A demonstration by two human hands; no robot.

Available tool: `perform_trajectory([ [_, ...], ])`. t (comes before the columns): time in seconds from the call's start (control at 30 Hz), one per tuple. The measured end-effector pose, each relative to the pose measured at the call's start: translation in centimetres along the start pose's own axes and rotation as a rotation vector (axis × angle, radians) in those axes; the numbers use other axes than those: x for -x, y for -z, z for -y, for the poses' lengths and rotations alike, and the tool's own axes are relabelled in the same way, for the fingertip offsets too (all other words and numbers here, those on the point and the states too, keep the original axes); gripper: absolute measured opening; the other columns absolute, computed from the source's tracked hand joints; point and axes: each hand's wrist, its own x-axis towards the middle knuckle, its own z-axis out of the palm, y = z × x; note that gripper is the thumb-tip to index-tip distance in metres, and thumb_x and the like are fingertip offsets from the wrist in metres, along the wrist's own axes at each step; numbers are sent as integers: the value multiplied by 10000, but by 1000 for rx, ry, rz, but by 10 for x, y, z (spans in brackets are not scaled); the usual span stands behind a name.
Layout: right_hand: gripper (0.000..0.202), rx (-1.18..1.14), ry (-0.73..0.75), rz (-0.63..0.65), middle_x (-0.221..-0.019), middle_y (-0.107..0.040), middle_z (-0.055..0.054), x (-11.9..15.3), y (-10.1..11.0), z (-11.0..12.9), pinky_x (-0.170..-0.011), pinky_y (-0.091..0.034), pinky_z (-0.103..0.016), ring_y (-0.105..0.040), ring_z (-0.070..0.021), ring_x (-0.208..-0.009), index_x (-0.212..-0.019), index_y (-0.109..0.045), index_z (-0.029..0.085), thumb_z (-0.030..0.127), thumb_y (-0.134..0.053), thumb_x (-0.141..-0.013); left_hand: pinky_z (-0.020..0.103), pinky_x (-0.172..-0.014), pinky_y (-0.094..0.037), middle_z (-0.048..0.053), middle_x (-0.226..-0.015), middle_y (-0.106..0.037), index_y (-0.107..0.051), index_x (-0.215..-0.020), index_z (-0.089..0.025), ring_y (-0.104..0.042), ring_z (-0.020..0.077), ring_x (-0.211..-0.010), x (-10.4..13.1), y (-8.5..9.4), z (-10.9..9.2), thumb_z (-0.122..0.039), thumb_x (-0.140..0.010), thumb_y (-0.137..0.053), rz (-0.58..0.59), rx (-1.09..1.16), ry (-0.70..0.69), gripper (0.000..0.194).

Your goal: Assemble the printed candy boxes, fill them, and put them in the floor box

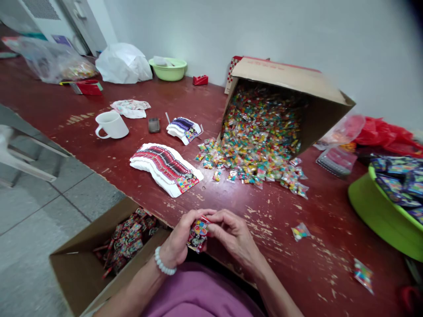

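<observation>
Both my hands meet at the table's near edge around a small printed candy box (198, 233), red and black with coloured dots. My left hand (180, 240) wraps its side, a white bead bracelet on that wrist. The fingers and thumb of my right hand (231, 231) pinch its upper end. Just beyond lies a fanned stack of flat red and black printed cartons (165, 169). Small clear packets of colourful candy (257, 145) spill from a cardboard box (280, 70) tipped on its side. Below on the left, an open carton (76, 259) holds many filled red and black boxes (128, 237).
A white mug (111, 125) and a smaller purple carton stack (184, 128) stand farther left. A green basin (383, 215) of dark packs is at the right. Two loose candy packets (300, 232) lie right of my hands. White bag (124, 64) and light green bowl (169, 70) are behind.
</observation>
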Motion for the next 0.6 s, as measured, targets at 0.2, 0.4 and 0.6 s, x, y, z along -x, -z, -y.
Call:
perform_trajectory([
  [0.2, 555, 277, 133, -54, -1122, -625, -82, 13, -32, -16, -831, -504, -358, -604, -236, -956, -1201, -563, 230, 245, -795, -698, 246, -608, -518, 51, -799, -718, -738, -996, -142, -644, 159, -645, -4, 10, 6, -348, -814, -624, -72, 140, -29, 298],
  [0.4, 993, 588, 255, -26, -1399, -452, -166, -2, -60, -14, -989, -424, -475, -470, -341, -1215, -1426, -323, 198, 258, -825, -570, 268, -826, -520, 45, -1014, -729, -715, -1023, -174, -666, 205, -959, 1, 28, 4, -330, -800, -690, -215, 152, -197, 273],
  [0.6, 783, 571, 263, 113, -1285, -507, -141, -30, -79, -6, -947, -440, -460, -501, -325, -1154, -1262, -470, 208, 290, -794, -554, 281, -845, -522, 54, -1049, -725, -687, -1051, -175, -678, 199, -922, 17, 53, -6, -385, -838, -665, -210, 120, -235, 300],
])
